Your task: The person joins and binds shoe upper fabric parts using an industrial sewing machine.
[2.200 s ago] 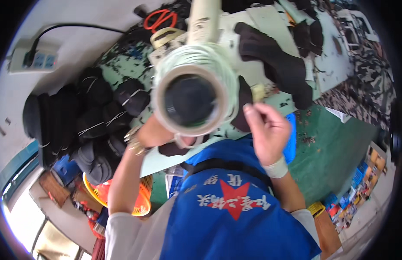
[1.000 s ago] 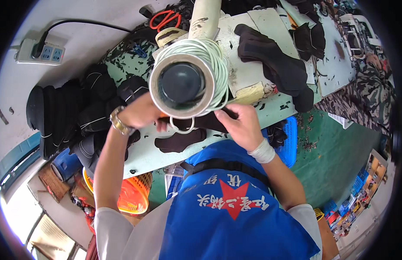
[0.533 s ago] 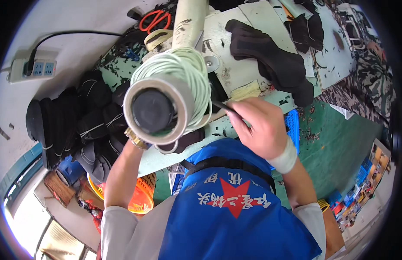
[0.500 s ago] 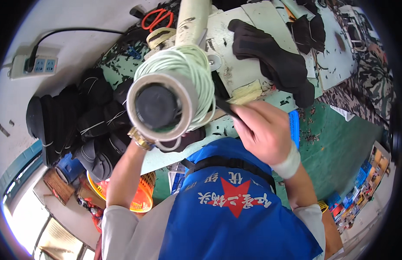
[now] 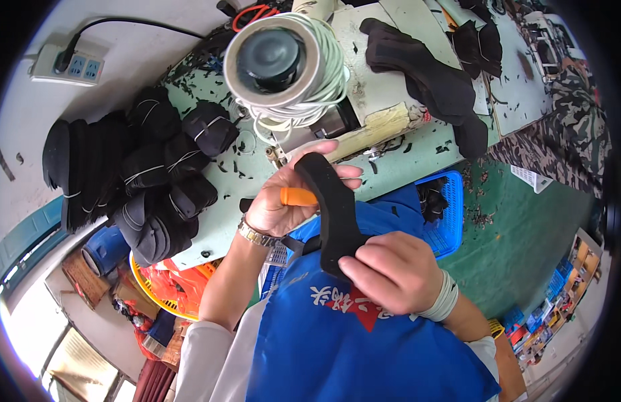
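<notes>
A black curved fabric piece (image 5: 328, 208), thick like a stack of cut layers, is held upright in front of my blue apron (image 5: 310, 335). Its upper end lies in my left hand (image 5: 278, 201); the thumb, in an orange finger cover (image 5: 298, 196), presses on its edge while the fingers reach behind it. At the lower end, the bent fingers of my right hand (image 5: 401, 271) pinch the piece. Pale string is wound round my right wrist. Just beyond my hands, a coil of pale cord (image 5: 327, 63) hangs round a pipe-like post with a dark round end (image 5: 267, 57).
Tied black bundles (image 5: 146, 167) crowd the left of the green table (image 5: 230, 221). A stack of black pieces (image 5: 424, 74) lies far right. A blue basket (image 5: 456, 214) and an orange basket (image 5: 150, 291) stand below the table. Someone in camouflage clothing (image 5: 572, 120) is at the right.
My left hand has come out from behind the post, and my right hand has drawn back towards my body. The black piece is now in plain view between both hands. The view has shifted.
</notes>
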Action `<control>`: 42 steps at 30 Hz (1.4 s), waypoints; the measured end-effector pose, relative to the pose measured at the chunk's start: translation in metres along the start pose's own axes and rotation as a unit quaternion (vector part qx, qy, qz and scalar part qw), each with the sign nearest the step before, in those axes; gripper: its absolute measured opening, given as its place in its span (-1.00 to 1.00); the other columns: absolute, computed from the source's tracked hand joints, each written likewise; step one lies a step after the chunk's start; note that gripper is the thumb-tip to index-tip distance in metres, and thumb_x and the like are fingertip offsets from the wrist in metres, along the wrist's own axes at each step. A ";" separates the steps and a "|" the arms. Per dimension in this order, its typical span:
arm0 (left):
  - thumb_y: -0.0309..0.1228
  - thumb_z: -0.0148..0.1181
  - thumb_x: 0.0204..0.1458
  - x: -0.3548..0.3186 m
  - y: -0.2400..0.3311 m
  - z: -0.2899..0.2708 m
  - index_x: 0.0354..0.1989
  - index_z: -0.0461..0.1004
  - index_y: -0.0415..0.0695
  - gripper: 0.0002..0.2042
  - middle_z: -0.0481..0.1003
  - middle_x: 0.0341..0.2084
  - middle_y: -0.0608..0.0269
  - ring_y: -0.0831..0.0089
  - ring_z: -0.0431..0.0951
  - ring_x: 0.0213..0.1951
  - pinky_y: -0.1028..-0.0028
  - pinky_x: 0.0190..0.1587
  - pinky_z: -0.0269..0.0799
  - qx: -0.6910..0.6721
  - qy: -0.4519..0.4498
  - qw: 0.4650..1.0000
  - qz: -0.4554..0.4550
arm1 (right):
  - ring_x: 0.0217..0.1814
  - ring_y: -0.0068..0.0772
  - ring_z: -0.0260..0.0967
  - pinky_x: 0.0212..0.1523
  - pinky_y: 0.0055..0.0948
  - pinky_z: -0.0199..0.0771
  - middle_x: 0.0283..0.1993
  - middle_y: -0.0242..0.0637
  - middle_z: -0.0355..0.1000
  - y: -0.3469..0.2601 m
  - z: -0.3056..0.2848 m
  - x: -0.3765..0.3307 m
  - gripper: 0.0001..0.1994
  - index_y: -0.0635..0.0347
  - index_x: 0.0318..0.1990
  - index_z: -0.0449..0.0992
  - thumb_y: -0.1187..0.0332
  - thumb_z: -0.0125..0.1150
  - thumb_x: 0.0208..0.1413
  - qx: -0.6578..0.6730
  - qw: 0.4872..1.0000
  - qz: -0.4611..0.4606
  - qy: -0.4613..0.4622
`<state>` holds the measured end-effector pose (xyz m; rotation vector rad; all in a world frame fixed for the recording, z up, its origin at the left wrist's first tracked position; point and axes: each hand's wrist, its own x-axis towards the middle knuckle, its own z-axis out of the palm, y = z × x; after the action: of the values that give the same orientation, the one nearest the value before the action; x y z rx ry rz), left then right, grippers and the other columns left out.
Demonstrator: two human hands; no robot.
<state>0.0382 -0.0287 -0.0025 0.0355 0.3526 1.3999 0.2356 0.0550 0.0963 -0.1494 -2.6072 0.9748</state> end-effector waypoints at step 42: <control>-0.20 0.12 0.15 -0.024 0.085 -0.029 -0.32 0.51 -0.33 -0.66 0.57 -0.50 0.00 0.31 0.60 -0.54 0.43 -0.55 0.57 0.345 0.157 0.881 -0.284 | -0.48 -0.73 0.29 -0.51 -0.66 0.32 -0.43 -0.41 0.45 0.083 0.007 0.050 -0.81 0.32 -0.28 0.52 0.55 0.40 -0.05 0.114 0.838 0.372 0.382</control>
<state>-0.0541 -0.0424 -0.0053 0.2709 1.0359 0.6366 0.1844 0.1249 0.0514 -1.2731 -1.6497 1.1221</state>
